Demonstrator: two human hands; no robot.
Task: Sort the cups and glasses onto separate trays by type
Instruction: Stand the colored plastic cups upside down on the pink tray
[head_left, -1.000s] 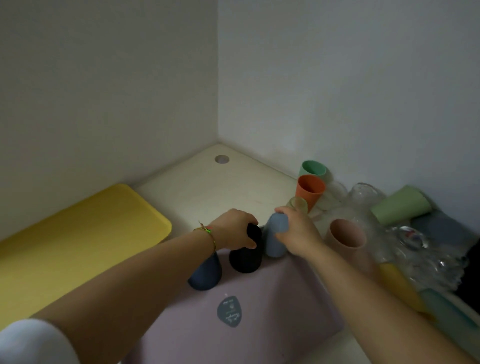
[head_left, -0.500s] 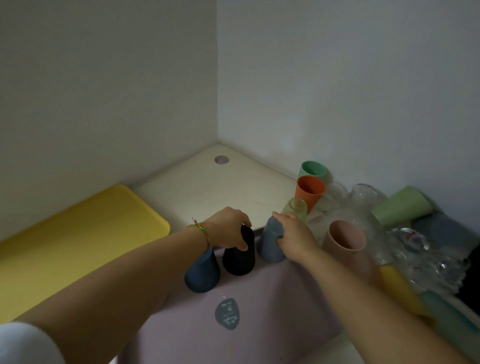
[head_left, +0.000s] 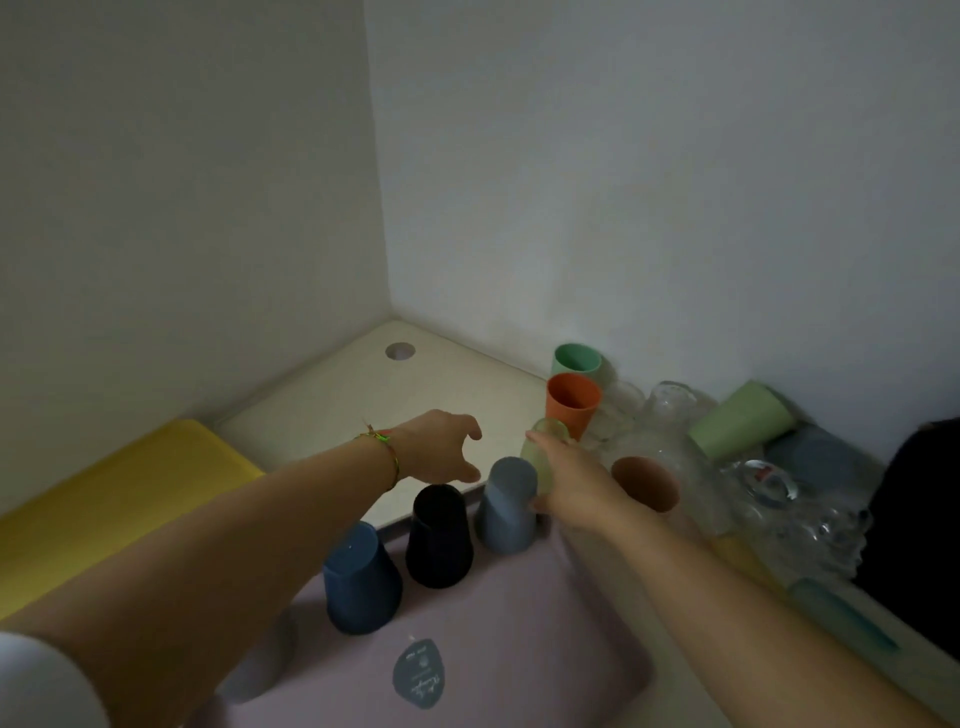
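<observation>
Left hand (head_left: 439, 449) hovers spread, empty; right hand (head_left: 576, 488) rests on pale green cup (head_left: 534, 462), grip unclear; lifting may topple neighbouring grey-blue cup (head_left: 506, 506).

Pink tray (head_left: 545, 639) carrying blue cup (head_left: 361, 582), black cup (head_left: 439, 540), grey-blue cup (head_left: 506, 506); yellow tray (head_left: 104, 509) lying left; orange cup (head_left: 571, 405), yellow-green cup (head_left: 540, 441) sitting far right.

It seems to be a home or office room: a pale desk (head_left: 322, 410) with a round cable hole (head_left: 400, 351) stands in the corner of two bare white walls (head_left: 623, 208). A yellow tray (head_left: 104, 499) lies at the desk's left and a pink tray (head_left: 519, 649) at its near edge. Plastic cups (head_left: 571, 402) (a pale green cup (head_left: 537, 462) foremost) and clear glasses (head_left: 672, 410) are heaped at its right.
</observation>
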